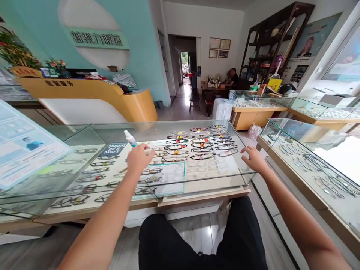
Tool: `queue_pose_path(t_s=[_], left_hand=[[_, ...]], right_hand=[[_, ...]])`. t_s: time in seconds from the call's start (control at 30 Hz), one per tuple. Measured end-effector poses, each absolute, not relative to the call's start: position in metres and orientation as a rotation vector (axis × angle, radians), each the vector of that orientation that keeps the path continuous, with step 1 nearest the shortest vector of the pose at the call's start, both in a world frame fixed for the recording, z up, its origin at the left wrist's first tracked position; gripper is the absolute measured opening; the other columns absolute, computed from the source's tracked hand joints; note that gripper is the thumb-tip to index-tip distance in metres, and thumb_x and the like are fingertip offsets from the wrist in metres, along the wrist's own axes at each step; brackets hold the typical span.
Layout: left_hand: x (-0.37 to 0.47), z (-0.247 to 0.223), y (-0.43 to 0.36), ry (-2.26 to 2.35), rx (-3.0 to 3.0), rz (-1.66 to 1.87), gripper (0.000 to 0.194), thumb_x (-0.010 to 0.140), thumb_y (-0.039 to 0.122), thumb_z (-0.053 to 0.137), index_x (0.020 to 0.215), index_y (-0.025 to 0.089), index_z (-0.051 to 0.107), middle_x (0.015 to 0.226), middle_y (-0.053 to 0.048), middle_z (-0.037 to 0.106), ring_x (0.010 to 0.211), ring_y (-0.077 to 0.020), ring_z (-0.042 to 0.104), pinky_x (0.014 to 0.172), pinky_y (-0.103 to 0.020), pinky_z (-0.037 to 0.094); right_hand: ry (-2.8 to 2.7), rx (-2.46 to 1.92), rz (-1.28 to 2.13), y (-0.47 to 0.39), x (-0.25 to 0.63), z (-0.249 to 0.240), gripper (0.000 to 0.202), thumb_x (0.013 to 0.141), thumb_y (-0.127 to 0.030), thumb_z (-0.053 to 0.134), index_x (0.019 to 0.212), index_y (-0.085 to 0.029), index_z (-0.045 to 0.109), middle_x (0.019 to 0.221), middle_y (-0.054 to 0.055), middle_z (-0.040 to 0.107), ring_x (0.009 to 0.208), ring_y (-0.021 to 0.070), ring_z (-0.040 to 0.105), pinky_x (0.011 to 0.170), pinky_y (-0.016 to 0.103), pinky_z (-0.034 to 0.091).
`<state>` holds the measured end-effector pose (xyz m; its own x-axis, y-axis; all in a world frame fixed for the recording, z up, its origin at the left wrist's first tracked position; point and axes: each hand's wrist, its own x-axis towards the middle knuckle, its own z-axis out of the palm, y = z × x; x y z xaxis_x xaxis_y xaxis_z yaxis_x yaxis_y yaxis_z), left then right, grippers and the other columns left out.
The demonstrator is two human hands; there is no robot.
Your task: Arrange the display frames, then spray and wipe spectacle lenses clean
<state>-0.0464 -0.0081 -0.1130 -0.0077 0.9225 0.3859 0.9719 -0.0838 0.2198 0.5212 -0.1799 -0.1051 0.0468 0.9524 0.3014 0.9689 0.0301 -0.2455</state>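
Observation:
My left hand (138,159) is over the glass top of a display case (202,180), palm down, thumb and forefinger apart. Just behind it is a white spray bottle (129,138) with a blue label, its base hidden by the hand. A small pale patch shows between finger and thumb; I cannot tell what it is. My right hand (254,159) is at the case's right corner, fingers loosely bent and apart, holding nothing. Beneath the glass lie rows of eyeglasses (203,156), a teal-edged sheet (171,176) and a dark blue card with white lettering (112,150).
A tilted printed board (28,146) rises at the left. Another glass case (312,165) with eyeglasses is close on my right. Behind is a yellow-brown counter (140,107). A white suitcase (222,109) stands near a far table where a person (233,78) sits.

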Motion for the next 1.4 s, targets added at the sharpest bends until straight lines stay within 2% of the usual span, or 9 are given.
queue_pose_path(t_s=[0.27,0.37,0.47,0.57,0.67,0.77,0.9,1.27,1.4], left_hand=[[0.006,-0.1,-0.09,-1.699,-2.076,-1.246,0.025,0.098,0.036,0.062,0.118,0.021,0.066,0.137,-0.022,0.072,0.135,-0.0415,0.062,0.123,-0.058,0.041],[0.055,-0.137,-0.175,-1.826,-2.327,-1.492,0.019,0.099,0.043,0.063,0.101,0.024,0.065,0.112,-0.016,0.074,0.119,-0.0363,0.067,0.118,-0.054,0.048],[0.105,-0.203,-0.251,-2.502,-2.587,-1.938,0.023,0.091,0.046,0.077,0.096,0.025,0.07,0.097,-0.009,0.071,0.101,-0.029,0.067,0.106,-0.043,0.054],[0.139,-0.27,-0.285,-3.262,-2.163,-2.235,0.028,0.083,0.044,0.083,0.092,0.022,0.068,0.089,-0.008,0.069,0.085,-0.0254,0.066,0.085,-0.038,0.056],[0.148,-0.316,-0.278,-3.58,-1.552,-2.409,0.034,0.089,0.05,0.077,0.105,0.024,0.063,0.112,-0.014,0.072,0.09,-0.0238,0.07,0.081,-0.036,0.057],[0.14,-0.339,-0.254,-3.698,-0.999,-2.56,0.034,0.094,0.052,0.074,0.107,0.026,0.058,0.124,-0.015,0.068,0.102,-0.0227,0.073,0.087,-0.035,0.058],[0.131,-0.354,-0.227,-3.679,-0.621,-2.705,0.023,0.096,0.043,0.073,0.104,0.027,0.058,0.116,-0.01,0.068,0.104,-0.0199,0.072,0.091,-0.03,0.058],[0.128,-0.368,-0.234,-3.669,-0.521,-2.686,0.026,0.093,0.042,0.077,0.104,0.024,0.062,0.1,-0.002,0.069,0.096,-0.0165,0.072,0.073,-0.025,0.044],[0.122,-0.362,-0.256,-3.711,-0.544,-2.657,0.024,0.092,0.04,0.076,0.102,0.023,0.062,0.1,-0.001,0.069,0.093,-0.0148,0.071,0.072,-0.025,0.042]], right_hand=[[-1.911,-2.143,-0.11,-0.2,0.521,-0.137,0.063,0.113,-0.05,0.041,0.163,-0.016,0.059,0.176,0.022,0.052,0.158,0.0447,0.048,0.127,0.062,0.044],[-1.894,-2.225,-0.072,-0.195,0.521,-0.137,0.072,0.114,-0.057,0.039,0.172,-0.015,0.05,0.183,0.022,0.043,0.167,0.0435,0.04,0.132,0.064,0.039],[-1.88,-2.236,-0.033,-0.193,0.522,-0.136,0.074,0.114,-0.059,0.037,0.174,-0.016,0.047,0.185,0.021,0.041,0.17,0.0434,0.037,0.134,0.066,0.036],[-1.867,-2.231,0.0,-0.194,0.52,-0.133,0.074,0.114,-0.059,0.037,0.174,-0.017,0.048,0.185,0.02,0.04,0.171,0.0436,0.036,0.134,0.068,0.037],[-1.853,-2.236,0.042,-0.194,0.52,-0.131,0.074,0.113,-0.06,0.038,0.174,-0.019,0.048,0.186,0.019,0.039,0.172,0.0427,0.034,0.134,0.068,0.037],[-1.797,-2.248,0.072,-0.192,0.521,-0.131,0.078,0.111,-0.063,0.041,0.174,-0.019,0.047,0.188,0.02,0.035,0.172,0.0443,0.032,0.133,0.068,0.038],[-1.682,-2.308,0.138,-0.182,0.525,-0.134,0.092,0.106,-0.074,0.046,0.176,-0.016,0.041,0.189,0.024,0.027,0.169,0.0514,0.035,0.128,0.072,0.043],[-1.876,-2.404,0.476,-0.162,0.558,-0.122,0.117,0.098,-0.091,0.045,0.185,-0.019,0.019,0.194,0.023,0.006,0.172,0.0605,0.027,0.131,0.075,0.039],[-1.947,-2.43,0.59,-0.152,0.572,-0.107,0.112,0.098,-0.089,0.05,0.184,-0.022,0.021,0.193,0.022,0.011,0.167,0.0517,0.044,0.132,0.064,0.044]])
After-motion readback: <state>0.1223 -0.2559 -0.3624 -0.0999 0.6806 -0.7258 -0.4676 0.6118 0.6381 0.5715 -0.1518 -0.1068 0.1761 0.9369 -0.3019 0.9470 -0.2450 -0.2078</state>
